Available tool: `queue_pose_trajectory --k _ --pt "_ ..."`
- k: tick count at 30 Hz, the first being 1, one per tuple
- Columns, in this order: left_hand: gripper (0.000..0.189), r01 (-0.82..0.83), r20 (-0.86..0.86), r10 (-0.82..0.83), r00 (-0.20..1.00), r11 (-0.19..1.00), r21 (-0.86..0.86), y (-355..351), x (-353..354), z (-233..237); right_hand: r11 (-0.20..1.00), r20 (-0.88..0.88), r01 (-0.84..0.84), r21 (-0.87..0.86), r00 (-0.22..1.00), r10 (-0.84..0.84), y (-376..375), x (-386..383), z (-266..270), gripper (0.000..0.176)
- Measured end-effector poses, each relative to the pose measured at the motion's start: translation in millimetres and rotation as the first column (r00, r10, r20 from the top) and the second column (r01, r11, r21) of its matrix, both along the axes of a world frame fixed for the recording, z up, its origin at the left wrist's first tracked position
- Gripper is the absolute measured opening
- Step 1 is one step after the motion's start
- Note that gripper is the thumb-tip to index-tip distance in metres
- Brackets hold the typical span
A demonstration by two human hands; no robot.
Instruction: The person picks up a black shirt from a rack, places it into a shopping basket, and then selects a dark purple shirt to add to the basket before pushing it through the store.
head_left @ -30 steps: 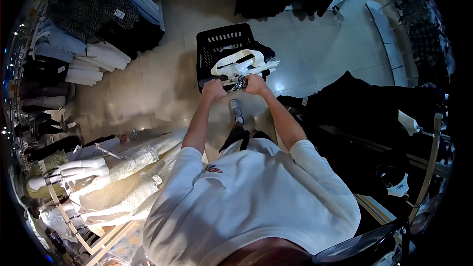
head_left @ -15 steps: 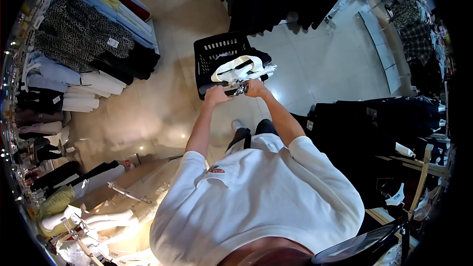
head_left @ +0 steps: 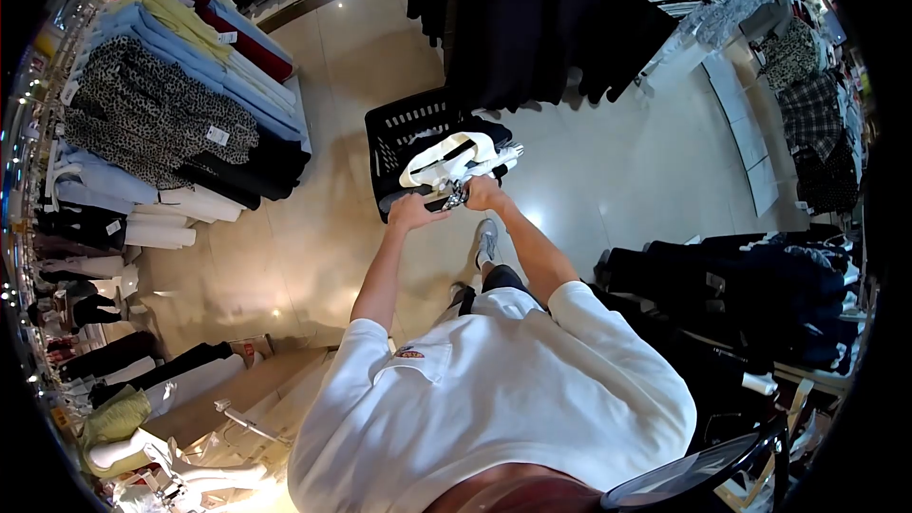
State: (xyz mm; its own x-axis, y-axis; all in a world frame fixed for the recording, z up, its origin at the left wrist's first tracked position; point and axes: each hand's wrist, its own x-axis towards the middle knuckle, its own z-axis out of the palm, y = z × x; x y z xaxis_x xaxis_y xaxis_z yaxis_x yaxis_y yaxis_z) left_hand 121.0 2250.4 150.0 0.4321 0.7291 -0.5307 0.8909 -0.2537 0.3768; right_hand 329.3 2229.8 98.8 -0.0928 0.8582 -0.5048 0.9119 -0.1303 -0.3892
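A black slatted basket point(head_left: 409, 120) is in front of me, tilted a little, with dark and white items inside. My left hand point(head_left: 413, 213) is closed around the basket's near rim at its left part. Closed on the same rim, further right, is my right hand point(head_left: 484, 194), beside a patterned black-and-white item point(head_left: 457, 195). A cream-white item point(head_left: 446, 160) with a dark strip lies on top of the load, and its white end sticks out past the basket's right side.
Racks of clothes stand at the left, with a leopard-print garment point(head_left: 157, 114). Dark garments point(head_left: 532, 24) hang just beyond the basket. Another dark rack point(head_left: 731, 285) is at the right. Tiled floor point(head_left: 608, 161) shows between them. A mannequin arm point(head_left: 214, 477) is at the lower left.
The racks have shifted in view, and the hanging dark garments are nearer the basket. A grey shoe now shows further forward below my right hand. Both hands keep their hold.
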Motion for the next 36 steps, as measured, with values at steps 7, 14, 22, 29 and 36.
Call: queue_pose_trajectory --k 7,14,22,29,36 --pt "0.048 -0.080 -0.052 0.082 0.995 0.996 0.043 44 20 5 0.999 -0.042 -0.030 -0.035 0.999 0.028 54 15 30 0.026" --pt "0.049 -0.112 -0.128 0.115 0.985 0.993 0.027 69 39 -2 0.992 -0.070 -0.080 0.098 0.994 0.087 88 34 8 0.025" --pt "0.049 -0.161 -0.110 0.160 0.981 0.987 0.008 87 50 2 0.987 -0.170 -0.104 0.125 0.978 0.124 111 47 12 0.030" --pt "0.045 -0.203 -0.076 0.203 0.976 0.979 0.008 101 52 -1 0.985 -0.209 -0.134 0.112 0.965 0.155 133 51 8 0.029" --pt "0.041 -0.232 -0.035 0.233 0.972 0.973 0.007 114 51 -4 0.984 -0.209 -0.139 0.110 0.965 0.160 150 53 18 0.026"
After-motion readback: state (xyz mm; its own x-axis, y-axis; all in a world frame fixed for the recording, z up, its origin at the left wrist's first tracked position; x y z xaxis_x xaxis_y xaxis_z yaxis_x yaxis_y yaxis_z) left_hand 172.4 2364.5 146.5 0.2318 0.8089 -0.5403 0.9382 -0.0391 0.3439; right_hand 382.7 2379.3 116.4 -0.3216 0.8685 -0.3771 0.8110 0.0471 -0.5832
